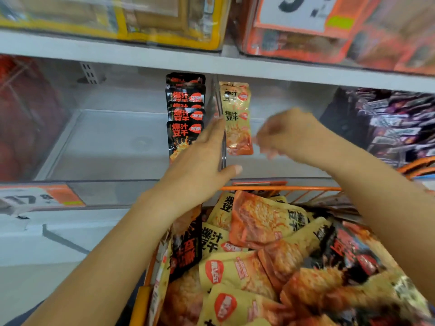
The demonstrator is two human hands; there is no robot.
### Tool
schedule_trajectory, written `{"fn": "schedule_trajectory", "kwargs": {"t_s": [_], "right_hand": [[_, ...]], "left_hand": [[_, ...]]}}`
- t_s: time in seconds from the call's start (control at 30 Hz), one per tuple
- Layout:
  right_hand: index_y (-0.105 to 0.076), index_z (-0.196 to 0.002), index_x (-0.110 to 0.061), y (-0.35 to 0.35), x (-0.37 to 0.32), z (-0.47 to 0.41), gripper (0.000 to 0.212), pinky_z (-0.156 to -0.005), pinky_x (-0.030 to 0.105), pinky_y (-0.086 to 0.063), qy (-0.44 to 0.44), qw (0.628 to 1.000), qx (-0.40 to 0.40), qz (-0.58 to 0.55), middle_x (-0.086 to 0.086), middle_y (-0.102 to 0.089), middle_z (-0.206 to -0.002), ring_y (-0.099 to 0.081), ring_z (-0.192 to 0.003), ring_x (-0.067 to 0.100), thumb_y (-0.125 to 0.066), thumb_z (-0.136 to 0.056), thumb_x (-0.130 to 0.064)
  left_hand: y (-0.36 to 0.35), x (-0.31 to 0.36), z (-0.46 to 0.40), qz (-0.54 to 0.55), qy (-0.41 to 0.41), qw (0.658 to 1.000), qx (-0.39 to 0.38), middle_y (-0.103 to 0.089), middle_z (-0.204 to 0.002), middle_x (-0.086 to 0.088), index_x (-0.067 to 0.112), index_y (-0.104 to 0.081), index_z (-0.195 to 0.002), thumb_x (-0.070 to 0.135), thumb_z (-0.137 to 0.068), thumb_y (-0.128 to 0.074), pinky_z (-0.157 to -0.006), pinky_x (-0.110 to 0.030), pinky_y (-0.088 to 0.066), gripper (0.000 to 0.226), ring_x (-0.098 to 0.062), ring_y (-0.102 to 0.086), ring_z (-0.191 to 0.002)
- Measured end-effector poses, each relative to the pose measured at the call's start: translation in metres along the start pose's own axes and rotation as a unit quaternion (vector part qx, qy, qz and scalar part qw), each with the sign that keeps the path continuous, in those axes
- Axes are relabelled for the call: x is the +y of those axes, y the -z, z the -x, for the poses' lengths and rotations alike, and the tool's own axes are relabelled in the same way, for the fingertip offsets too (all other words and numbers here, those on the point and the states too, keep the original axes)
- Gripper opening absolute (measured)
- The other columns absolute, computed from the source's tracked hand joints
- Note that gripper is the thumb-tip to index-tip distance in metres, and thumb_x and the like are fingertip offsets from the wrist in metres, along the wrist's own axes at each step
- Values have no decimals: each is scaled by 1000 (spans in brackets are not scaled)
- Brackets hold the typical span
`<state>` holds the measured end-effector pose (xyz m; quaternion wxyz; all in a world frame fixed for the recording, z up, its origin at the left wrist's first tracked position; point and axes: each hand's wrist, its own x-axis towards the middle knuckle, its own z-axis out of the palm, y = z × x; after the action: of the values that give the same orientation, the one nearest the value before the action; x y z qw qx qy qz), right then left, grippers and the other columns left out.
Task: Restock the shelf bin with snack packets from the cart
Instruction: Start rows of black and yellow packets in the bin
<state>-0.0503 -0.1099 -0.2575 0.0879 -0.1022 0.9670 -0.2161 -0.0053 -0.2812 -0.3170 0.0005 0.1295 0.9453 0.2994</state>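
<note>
Head view of a shelf and cart. The left hand (200, 161) lies with straight fingers flat against the clear divider (220, 128) that splits the shelf bin (113, 142); its thumb reaches across the divider's front edge, and the fingertips sit just beside the row of black snack packets (186, 114) standing upright on the divider's left side. The yellow snack packets (237, 118) stand upright on the divider's right side, touching or nearly touching it. The right hand (284, 132) hangs just to the right of these, blurred — its fingers curl downward near the lower corner of the front yellow packet, but whether they touch or pinch it cannot be told. Below the shelf edge, the orange wire cart (282, 188) holds a loose heap of yellow, orange and black packets (259, 255), beneath both forearms. An orange price label (42, 197) sits on the shelf front at lower left; purple packets (388, 128) fill the neighbouring bin at right.
</note>
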Motion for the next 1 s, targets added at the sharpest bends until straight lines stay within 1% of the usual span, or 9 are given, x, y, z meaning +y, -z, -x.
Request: {"fn": "schedule_trajectory", "kwargs": {"t_s": [0.13, 0.27, 0.33, 0.43, 0.6, 0.7, 0.8, 0.93, 1.0], "right_hand": [[-61, -74, -18, -9, 0, 60, 36, -78, 31, -51, 11, 941, -218, 258, 0, -65, -77, -61, -81, 20, -63, -80, -53], [-41, -63, -20, -12, 11, 69, 54, -66, 29, -41, -42, 901, -245, 356, -7, -43, -66, -48, -72, 16, -57, -76, -70], [-43, -67, -22, -8, 16, 71, 49, -63, 28, -39, -42, 923, -258, 284, -7, -46, -70, -48, -70, 13, -62, -75, -67], [-62, -94, -18, -2, 21, 74, 40, -78, 29, -43, -30, 962, -219, 162, 0, -61, -96, -57, -93, 18, -73, -75, -51], [-65, -68, -21, 23, 17, 73, 19, -59, 27, -37, 30, 997, -51, -43, -4, -60, -62, -52, -60, 9, -84, -68, -24], [-74, -73, -19, 35, 8, 74, 22, -61, 29, -36, 45, 976, -67, -201, 9, -63, -64, -52, -60, 14, -84, -60, -33], [-72, -76, -11, 29, 5, 70, 32, -66, 29, -43, 17, 949, -16, -316, 7, -67, -71, -59, -66, 15, -80, -54, -33], [-70, -99, -10, 16, 9, 64, 39, -70, 30, -58, -71, 859, -27, -506, 6, -74, -91, -69, -76, 17, -68, -69, -34], [-69, -107, -9, 12, 12, 63, 41, -72, 31, -60, -88, 857, -83, -502, 9, -74, -99, -70, -80, 17, -67, -71, -29]], "left_hand": [[0, 5, 8, 35, -5, 998, 46, 4, -160, 9, 29, 4, -152, 46, -91, -54, -114, -36, -24, 86, -16, -16, -145], [1, 6, 13, 28, -11, 998, 47, 5, -160, 9, 33, 4, -151, 48, -91, -53, -110, -44, -35, 84, -22, -33, -139], [2, 6, 15, 8, -9, 999, 40, 7, -159, 11, 33, 1, -151, 47, -92, -52, -109, -40, -36, 82, -22, -33, -139], [6, 5, 16, -3, -13, 998, 57, 1, -159, 12, 31, -10, -151, 44, -93, -53, -107, -32, -33, 73, -16, -26, -142], [11, 12, 18, 115, -31, 988, 103, -54, -132, 16, 33, -57, -127, 46, -91, -54, -101, -29, -41, 38, -5, -49, -122], [18, 25, 23, 311, -29, 950, 7, -69, -105, 18, 29, -71, -106, 59, -83, -56, -90, -24, -49, 40, 2, -62, -100], [22, 30, 25, 336, -47, 939, -60, -74, -88, 9, 19, -73, -93, 41, -80, -69, -71, -18, -53, 26, -1, -68, -80], [19, 32, 23, 389, 5, 921, -17, -73, -73, 1, 11, -68, -84, 22, -82, -70, -55, -20, -53, 11, -8, -65, -61], [18, 30, 21, 423, 43, 905, 10, -70, -64, 4, 13, -64, -79, 20, -83, -69, -56, -22, -56, 10, -8, -63, -57]]}}
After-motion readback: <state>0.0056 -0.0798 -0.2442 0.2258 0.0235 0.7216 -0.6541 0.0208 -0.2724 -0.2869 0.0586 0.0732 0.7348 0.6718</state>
